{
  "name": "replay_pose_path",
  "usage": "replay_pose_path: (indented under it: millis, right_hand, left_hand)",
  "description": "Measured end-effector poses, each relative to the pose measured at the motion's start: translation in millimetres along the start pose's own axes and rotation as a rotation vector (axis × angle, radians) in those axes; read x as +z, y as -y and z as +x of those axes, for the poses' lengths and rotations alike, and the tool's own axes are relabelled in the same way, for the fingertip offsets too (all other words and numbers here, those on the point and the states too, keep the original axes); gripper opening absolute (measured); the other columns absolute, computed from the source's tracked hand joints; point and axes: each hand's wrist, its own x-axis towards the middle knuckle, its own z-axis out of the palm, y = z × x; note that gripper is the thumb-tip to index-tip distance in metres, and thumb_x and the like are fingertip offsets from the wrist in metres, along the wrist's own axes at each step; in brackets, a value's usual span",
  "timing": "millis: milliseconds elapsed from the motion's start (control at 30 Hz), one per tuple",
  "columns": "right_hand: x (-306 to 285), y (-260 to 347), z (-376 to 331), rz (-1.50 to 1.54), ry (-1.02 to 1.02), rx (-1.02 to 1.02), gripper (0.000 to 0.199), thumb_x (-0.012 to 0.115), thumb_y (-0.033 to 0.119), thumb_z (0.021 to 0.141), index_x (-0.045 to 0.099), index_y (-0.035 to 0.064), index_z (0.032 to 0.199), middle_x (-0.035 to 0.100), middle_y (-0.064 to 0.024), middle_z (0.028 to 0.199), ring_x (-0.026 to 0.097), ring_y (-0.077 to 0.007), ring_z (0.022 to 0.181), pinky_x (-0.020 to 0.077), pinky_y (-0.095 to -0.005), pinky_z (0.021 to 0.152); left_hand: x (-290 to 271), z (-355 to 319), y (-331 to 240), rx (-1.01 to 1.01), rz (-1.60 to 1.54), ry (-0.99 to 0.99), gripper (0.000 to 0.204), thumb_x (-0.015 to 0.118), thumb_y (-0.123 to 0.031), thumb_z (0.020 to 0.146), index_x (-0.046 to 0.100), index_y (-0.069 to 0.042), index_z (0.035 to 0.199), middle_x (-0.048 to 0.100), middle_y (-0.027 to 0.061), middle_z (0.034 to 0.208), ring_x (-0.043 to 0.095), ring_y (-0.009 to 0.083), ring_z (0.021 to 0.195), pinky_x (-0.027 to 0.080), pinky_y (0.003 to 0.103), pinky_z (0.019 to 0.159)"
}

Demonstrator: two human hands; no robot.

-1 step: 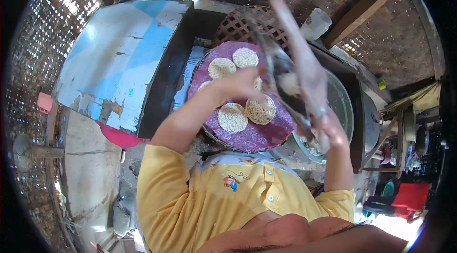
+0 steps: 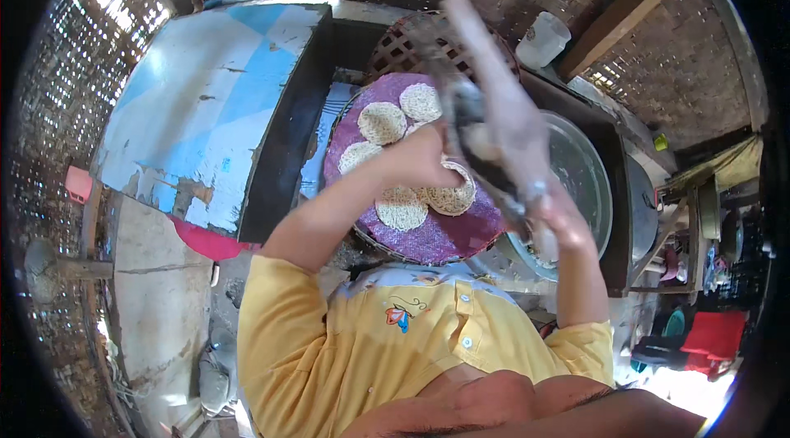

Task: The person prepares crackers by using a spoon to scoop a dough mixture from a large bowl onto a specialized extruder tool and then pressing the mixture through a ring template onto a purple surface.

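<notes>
Several round, pale, lacy discs, like rice cakes [image 2: 401,207], lie on a purple cloth [image 2: 461,236] over a round woven tray. My left hand [image 2: 418,160] is over them, its thumb near the edge of the right-hand disc [image 2: 453,195] and its fingers apart; it covers some discs in part. My right hand [image 2: 564,220] is closed at the near end of a long dark and pale shape [image 2: 473,121], smeared by motion; I cannot tell what it is. Beside that hand stands a wide basin [image 2: 605,191] with liquid in it, partly hidden.
A worn blue-and-white board [image 2: 206,100] slopes at the left. Behind the tray is a lattice basket [image 2: 395,47], with a white plastic container [image 2: 543,39] to its right. Woven walls and a wooden beam [image 2: 634,14] close in the back. Red cloth [image 2: 714,339] hangs at the lower right.
My left hand has come down and to the left over the discs. The blurred long shape and my right hand have shifted slightly left.
</notes>
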Motion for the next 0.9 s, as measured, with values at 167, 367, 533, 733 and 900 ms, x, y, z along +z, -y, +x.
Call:
replay_pose_path:
  millis: [167, 367, 533, 733, 900]
  right_hand:
    - [18.6, -23.8, 50.5, 0.19, 0.272, -0.19, 0.061, 0.05, 0.051, 0.081, 0.049, 0.0024, 0.117, 0.056, -0.0096, 0.104, 0.053, -0.0201, 0.092, 0.0431, -0.0296, 0.074]
    - [22.5, -61.8, 62.4, -0.845, -0.164, -0.158, 0.018, 0.058, 0.018, 0.074, 0.064, 0.0082, 0.089, 0.056, -0.0115, 0.088, 0.052, -0.029, 0.085, 0.0429, -0.0353, 0.074]
    - [33.2, -70.6, 45.6, -0.863, -0.205, -0.413, 0.011, 0.057, 0.006, 0.072, 0.063, 0.0079, 0.081, 0.053, -0.0099, 0.082, 0.049, -0.0285, 0.082, 0.0406, -0.0369, 0.074]
    - [43.2, -71.5, 41.3, -0.916, -0.147, -0.434, 0.008, 0.059, 0.005, 0.068, 0.061, 0.0072, 0.076, 0.052, -0.0088, 0.081, 0.048, -0.027, 0.079, 0.0399, -0.0365, 0.071]
    - [48.1, -67.7, 45.9, -0.936, -0.195, -0.467, 0.008, 0.06, 0.006, 0.067, 0.062, 0.0085, 0.074, 0.052, -0.0079, 0.08, 0.048, -0.0261, 0.077, 0.0393, -0.036, 0.069]
  left_hand:
    - [-8.4, -34.7, 57.6, 0.089, 0.444, -0.331, 0.041, 0.071, -0.028, 0.066, 0.059, -0.005, 0.098, 0.06, 0.0121, 0.1, 0.056, 0.022, 0.096, 0.045, 0.032, 0.081]
    - [-53.4, -125.7, 73.2, -0.254, -0.314, -0.68, 0.037, 0.065, -0.028, 0.073, 0.056, -0.008, 0.103, 0.059, 0.008, 0.098, 0.055, 0.0197, 0.095, 0.044, 0.032, 0.083]
    - [-71.3, -154.2, 76.1, -0.268, -0.394, -0.797, 0.037, 0.065, -0.028, 0.073, 0.056, -0.008, 0.103, 0.059, 0.0083, 0.098, 0.055, 0.0201, 0.095, 0.044, 0.033, 0.083]
    - [-67.4, -159.0, 74.4, -0.279, -0.417, -0.801, 0.037, 0.064, -0.028, 0.073, 0.056, -0.008, 0.102, 0.06, 0.0086, 0.098, 0.055, 0.0205, 0.095, 0.043, 0.033, 0.084]
    - [-64.6, -154.8, 72.1, -0.281, -0.415, -0.787, 0.036, 0.064, -0.029, 0.073, 0.056, -0.008, 0.102, 0.06, 0.0089, 0.097, 0.056, 0.0208, 0.094, 0.043, 0.034, 0.084]
